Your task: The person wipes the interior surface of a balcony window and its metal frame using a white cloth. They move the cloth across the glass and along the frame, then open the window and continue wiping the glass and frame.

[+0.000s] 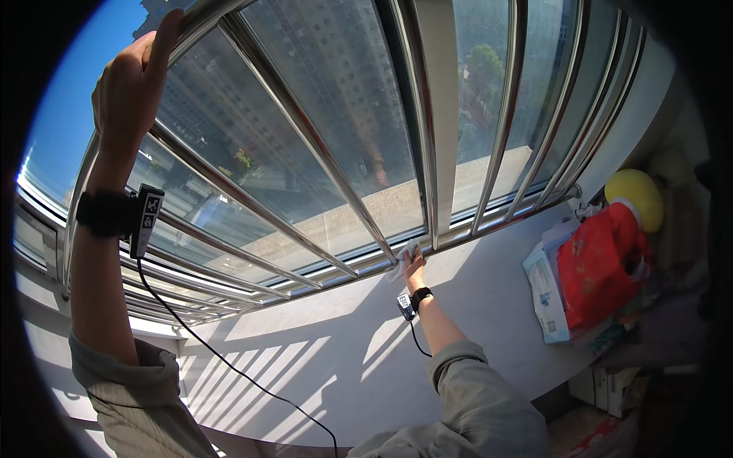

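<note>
My left hand is raised at the upper left, its fingers wrapped round the shiny metal top rail of the window guard. Low down, near the foot of the upright bars, my right hand grips a white cloth. The cloth is pressed against the bottom rail, beside the base of a vertical bar. Some of the right fingers are hidden by the hand and cloth. Behind the bars stands the window glass.
A white windowsill with striped sunlight runs below the bars. On its right side lie a red bag, a pale blue and white package and a yellow round object. A black cable hangs from my left wrist device.
</note>
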{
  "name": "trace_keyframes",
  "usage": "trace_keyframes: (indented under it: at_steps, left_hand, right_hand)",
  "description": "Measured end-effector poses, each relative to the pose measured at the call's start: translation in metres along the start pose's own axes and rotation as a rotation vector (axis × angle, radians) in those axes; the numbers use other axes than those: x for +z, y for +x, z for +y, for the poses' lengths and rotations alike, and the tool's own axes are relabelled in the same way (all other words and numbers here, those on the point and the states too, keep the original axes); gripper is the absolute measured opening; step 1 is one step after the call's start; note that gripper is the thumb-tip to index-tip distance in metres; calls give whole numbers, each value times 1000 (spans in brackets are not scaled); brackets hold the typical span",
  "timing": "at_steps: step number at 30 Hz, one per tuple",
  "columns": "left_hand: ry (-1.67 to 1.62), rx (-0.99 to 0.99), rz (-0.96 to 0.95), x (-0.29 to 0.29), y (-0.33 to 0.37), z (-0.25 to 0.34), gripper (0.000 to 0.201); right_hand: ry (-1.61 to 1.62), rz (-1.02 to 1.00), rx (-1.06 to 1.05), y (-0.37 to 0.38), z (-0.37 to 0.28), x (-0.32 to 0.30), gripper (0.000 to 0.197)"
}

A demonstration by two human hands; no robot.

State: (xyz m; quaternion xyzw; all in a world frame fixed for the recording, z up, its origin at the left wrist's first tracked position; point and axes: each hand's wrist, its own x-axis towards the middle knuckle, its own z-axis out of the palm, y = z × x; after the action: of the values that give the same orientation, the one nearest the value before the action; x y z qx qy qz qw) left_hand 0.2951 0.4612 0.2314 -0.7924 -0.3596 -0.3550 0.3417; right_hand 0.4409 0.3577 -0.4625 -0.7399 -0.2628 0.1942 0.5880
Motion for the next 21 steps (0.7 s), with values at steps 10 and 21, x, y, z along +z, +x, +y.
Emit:
trace_keyframes:
  at_steps: [10, 21]
  left_hand:
    - [4, 4, 66, 4, 3, -1, 79]
    - [30, -62, -42, 16, 11, -23, 88]
  right_hand:
    - [1227, 453, 688, -16, 55, -43, 9]
    - [1577, 63, 557, -12, 22, -63, 18]
